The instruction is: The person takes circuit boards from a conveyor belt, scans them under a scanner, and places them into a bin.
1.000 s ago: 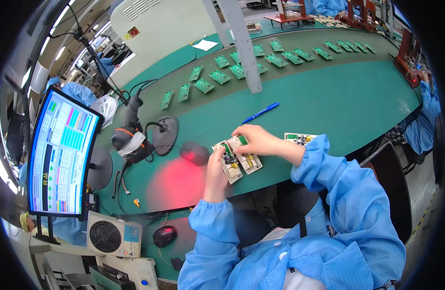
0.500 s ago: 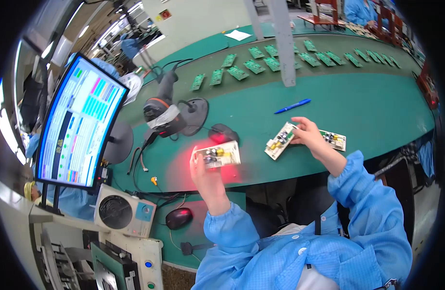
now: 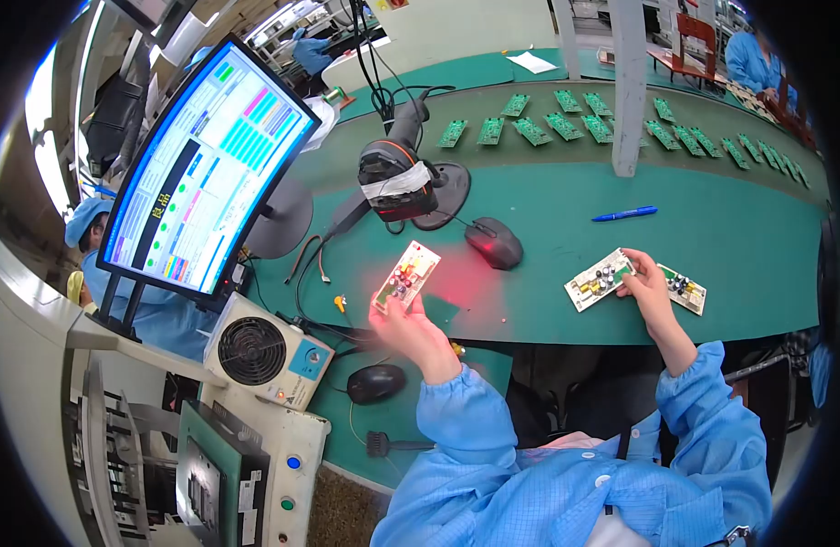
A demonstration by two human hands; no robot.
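My left hand (image 3: 411,330) grips the lower end of a circuit board (image 3: 409,276), which is tilted upright in red light below the scanner (image 3: 395,182). Between the fingers of my right hand (image 3: 648,290) is the right end of a second board (image 3: 595,282), populated with small parts and low over the green table. A third board (image 3: 685,290) lies on the table just behind my right hand, partly covered by it.
A monitor (image 3: 206,173) stands at the left. A black mouse (image 3: 494,243) sits beside the scanner stand, and a blue pen (image 3: 624,213) lies farther right. Several green boards (image 3: 532,131) rest along the back. A fan unit (image 3: 265,351) and another mouse (image 3: 376,384) are lower left.
The view has turned left. In my left hand the board has swung from roughly level to steeply upright, under the scanner. The board in my right hand is now flatter.
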